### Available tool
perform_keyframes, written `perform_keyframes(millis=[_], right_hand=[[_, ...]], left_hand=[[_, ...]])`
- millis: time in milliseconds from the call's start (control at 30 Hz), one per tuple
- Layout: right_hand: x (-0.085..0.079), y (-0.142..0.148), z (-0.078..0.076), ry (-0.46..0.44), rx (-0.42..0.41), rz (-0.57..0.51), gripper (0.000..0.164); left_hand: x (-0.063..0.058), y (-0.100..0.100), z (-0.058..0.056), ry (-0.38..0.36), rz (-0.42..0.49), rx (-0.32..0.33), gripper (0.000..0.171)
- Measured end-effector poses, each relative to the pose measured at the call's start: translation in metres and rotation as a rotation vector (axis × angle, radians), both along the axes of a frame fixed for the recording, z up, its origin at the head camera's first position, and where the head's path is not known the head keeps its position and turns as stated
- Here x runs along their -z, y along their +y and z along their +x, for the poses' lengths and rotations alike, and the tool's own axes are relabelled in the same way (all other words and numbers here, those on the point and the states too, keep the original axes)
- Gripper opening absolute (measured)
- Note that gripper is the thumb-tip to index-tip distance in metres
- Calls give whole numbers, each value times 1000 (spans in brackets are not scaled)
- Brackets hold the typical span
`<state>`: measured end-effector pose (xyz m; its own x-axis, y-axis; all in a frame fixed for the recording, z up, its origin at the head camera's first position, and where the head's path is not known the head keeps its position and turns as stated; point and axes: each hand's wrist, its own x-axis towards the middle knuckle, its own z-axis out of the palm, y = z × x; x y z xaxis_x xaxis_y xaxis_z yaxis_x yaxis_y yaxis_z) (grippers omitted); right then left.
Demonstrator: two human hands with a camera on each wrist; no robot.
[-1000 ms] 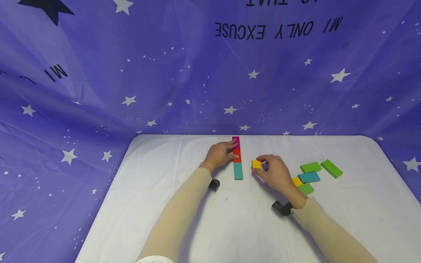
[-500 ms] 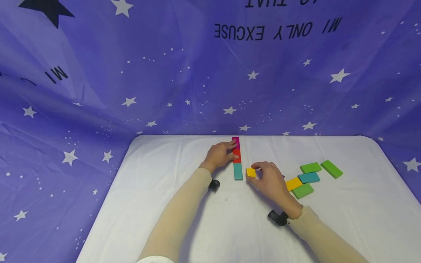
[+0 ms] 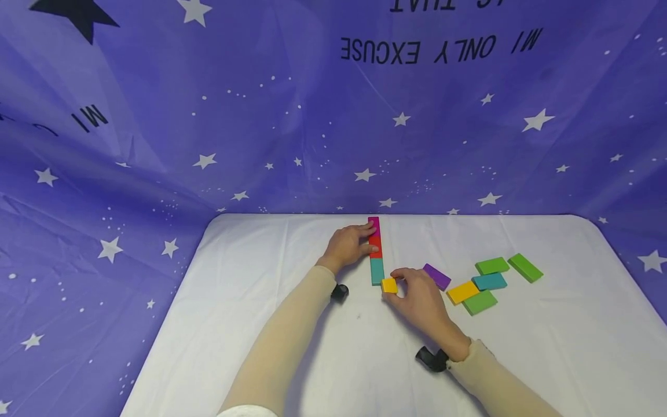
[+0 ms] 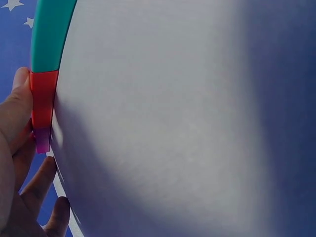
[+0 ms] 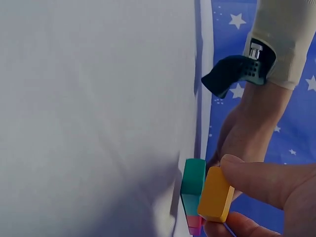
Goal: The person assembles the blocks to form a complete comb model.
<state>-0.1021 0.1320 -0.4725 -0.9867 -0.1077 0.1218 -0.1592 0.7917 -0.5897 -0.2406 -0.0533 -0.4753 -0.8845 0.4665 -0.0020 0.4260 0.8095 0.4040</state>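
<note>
Since the earlier head frame, the right hand (image 3: 419, 295) and its yellow block (image 3: 389, 285) have moved left and nearer the wearer, and a purple block (image 3: 436, 277) previously almost wholly hidden behind that hand now shows. Head view: the yellow block, smooth and evenly coloured, is pinched between right thumb and fingers just beside the near end of the teal block (image 3: 377, 272); contact cannot be determined. The teal block, a red block (image 3: 375, 240) and a magenta block (image 3: 374, 219) form a straight row, end to end, reaching close to the far edge of the white surface (image 3: 365, 359). The left hand (image 3: 346, 246) has its fingers extended and touching the red and magenta blocks, its position unchanged. Bare cloth runs along the row's right side; farther right lie a flat yellow piece (image 3: 462, 293), a blue block (image 3: 490, 281) and three green blocks (image 3: 492, 266). Left wrist view: the thumb lies against the red block, other fingers spread; joints appear tight. Right wrist view: the yellow block is tilted, corners rounded, its face partly overlapping the teal end.
</note>
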Motion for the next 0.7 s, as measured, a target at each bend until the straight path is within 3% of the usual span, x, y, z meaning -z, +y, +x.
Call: perform_keyframes(millis=[700], right_hand=[[8,-11,9,-79,56,-3,44]], left_hand=[[-1,1,2,-5,1,-12,59]])
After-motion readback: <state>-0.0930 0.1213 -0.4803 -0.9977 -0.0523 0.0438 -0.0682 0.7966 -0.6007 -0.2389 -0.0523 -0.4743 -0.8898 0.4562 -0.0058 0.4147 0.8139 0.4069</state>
